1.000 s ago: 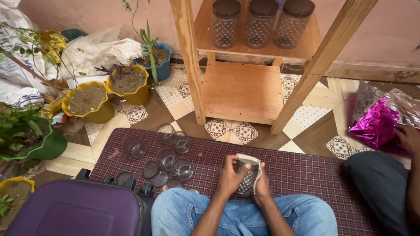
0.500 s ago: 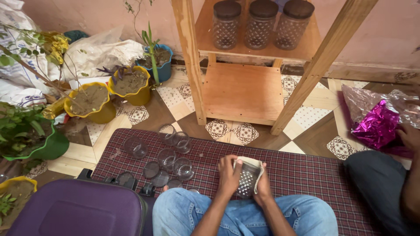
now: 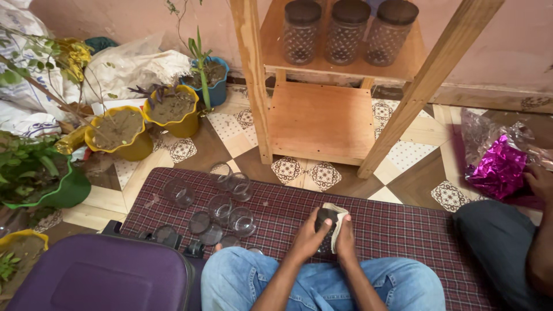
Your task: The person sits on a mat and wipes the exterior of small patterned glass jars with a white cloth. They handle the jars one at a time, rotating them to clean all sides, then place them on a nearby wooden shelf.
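Observation:
I sit cross-legged on a plaid mat [image 3: 397, 224]. Between my knees I hold a clear patterned jar [image 3: 326, 222]. My left hand [image 3: 308, 239] grips its left side and top. My right hand [image 3: 347, 239] presses a pale cloth [image 3: 339, 216] against its right side. Most of the jar is hidden by my fingers and the cloth. Several empty clear jars [image 3: 230, 207] and loose lids [image 3: 203, 224] lie on the mat to the left.
A wooden shelf rack [image 3: 319, 118] stands ahead with three dark-lidded jars [image 3: 345, 29] on top. Potted plants [image 3: 121, 129] crowd the left. A purple case [image 3: 98, 276] lies bottom left. At the right another person's hand [image 3: 538, 181] touches shiny magenta foil [image 3: 498, 164].
Both hands have tipped the jar and closed further around it; my left hand now covers its top. The cloth has slid to the right side.

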